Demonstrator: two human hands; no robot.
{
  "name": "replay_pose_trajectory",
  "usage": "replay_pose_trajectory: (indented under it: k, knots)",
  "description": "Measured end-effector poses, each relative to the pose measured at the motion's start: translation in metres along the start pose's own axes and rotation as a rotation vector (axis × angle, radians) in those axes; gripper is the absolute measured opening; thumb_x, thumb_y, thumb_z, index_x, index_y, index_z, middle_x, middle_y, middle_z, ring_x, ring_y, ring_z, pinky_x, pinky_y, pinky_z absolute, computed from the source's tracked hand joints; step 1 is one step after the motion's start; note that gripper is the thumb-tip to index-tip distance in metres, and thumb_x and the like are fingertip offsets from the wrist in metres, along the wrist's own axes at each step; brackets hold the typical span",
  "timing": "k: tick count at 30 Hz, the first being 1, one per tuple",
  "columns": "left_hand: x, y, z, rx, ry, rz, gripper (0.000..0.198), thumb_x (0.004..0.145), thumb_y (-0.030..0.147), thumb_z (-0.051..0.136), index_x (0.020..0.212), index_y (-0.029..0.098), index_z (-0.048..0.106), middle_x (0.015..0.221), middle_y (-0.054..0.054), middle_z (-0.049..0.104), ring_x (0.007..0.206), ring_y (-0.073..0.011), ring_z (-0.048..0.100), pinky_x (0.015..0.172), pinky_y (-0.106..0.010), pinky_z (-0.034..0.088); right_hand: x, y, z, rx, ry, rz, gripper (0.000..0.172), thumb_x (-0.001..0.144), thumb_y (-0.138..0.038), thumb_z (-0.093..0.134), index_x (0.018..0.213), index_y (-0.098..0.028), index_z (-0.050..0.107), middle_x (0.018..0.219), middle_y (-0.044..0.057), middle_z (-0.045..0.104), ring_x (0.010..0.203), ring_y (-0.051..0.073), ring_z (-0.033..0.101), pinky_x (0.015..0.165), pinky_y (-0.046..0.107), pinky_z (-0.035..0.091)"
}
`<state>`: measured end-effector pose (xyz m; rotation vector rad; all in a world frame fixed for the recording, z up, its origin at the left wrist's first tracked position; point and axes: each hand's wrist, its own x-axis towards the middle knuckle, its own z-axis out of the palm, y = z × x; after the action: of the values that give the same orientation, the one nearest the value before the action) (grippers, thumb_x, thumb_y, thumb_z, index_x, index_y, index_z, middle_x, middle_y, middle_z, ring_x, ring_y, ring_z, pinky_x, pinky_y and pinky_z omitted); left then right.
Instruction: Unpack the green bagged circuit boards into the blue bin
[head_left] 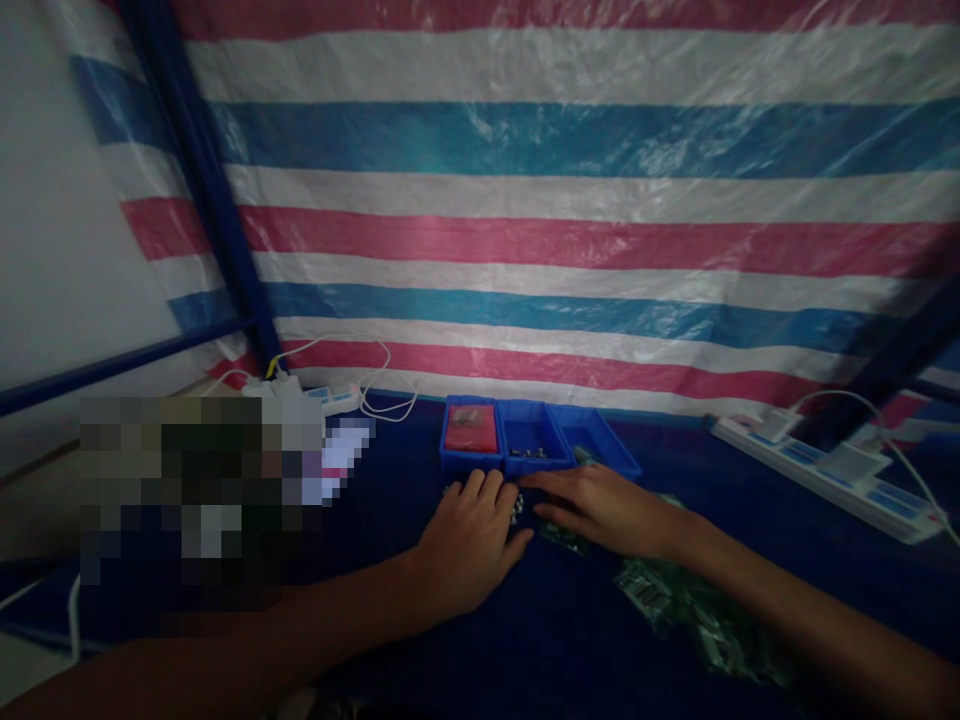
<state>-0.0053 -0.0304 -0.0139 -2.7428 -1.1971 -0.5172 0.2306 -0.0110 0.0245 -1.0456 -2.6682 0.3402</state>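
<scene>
My left hand (469, 540) rests knuckles up on the dark blue table (525, 640), fingers curled over small shiny metal parts (516, 505) that peek out beside it. My right hand (600, 510) lies flat next to it, fingers stretched out toward the left hand, on a green circuit board (562, 538). Just beyond both hands stand three blue bins in a row: the left bin (470, 432) holds a red packet, the middle bin (531, 440) holds small metal pieces, and the right bin (600, 440) has contents I cannot make out.
More green circuit boards in clear bags (690, 615) lie under my right forearm. A white power strip (832, 475) runs along the right side, and another power strip with white cables (334, 395) sits at the back left. A striped tarp (570, 200) walls the back.
</scene>
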Motion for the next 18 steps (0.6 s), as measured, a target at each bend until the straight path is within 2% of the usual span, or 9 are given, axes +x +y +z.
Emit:
replay_pose_trajectory:
  k: [5,10,18]
  knots:
    - [0.000,-0.002,-0.003,-0.062,0.005,0.015,0.028,0.105,0.040,0.053,0.122,0.019,0.058,0.119,-0.009,0.061,0.111,-0.0284,0.055,0.091,-0.044,0.052,0.004,0.000,0.007,0.048,0.030,-0.033,0.032,0.104,-0.025,0.058,0.134,-0.026,0.070,0.115,0.007,0.079,0.100,0.023,0.076,0.087,0.035,0.057]
    - [0.000,-0.005,-0.005,-0.114,-0.009,0.026,0.025,0.105,0.040,0.053,0.118,0.020,0.058,0.117,-0.009,0.060,0.111,-0.0276,0.054,0.091,-0.043,0.052,0.003,0.003,0.015,0.035,0.057,-0.037,0.023,0.105,-0.027,0.057,0.120,-0.025,0.074,0.105,0.006,0.079,0.093,0.021,0.075,0.081,0.033,0.055]
    - [0.006,-0.017,-0.006,-0.232,-0.059,0.076,0.018,0.104,0.038,0.056,0.111,0.021,0.059,0.113,-0.006,0.060,0.107,-0.0247,0.054,0.091,-0.039,0.050,0.002,0.006,0.023,-0.021,0.043,0.017,0.020,0.108,-0.031,0.053,0.102,-0.021,0.068,0.089,0.004,0.074,0.080,0.019,0.072,0.068,0.029,0.045]
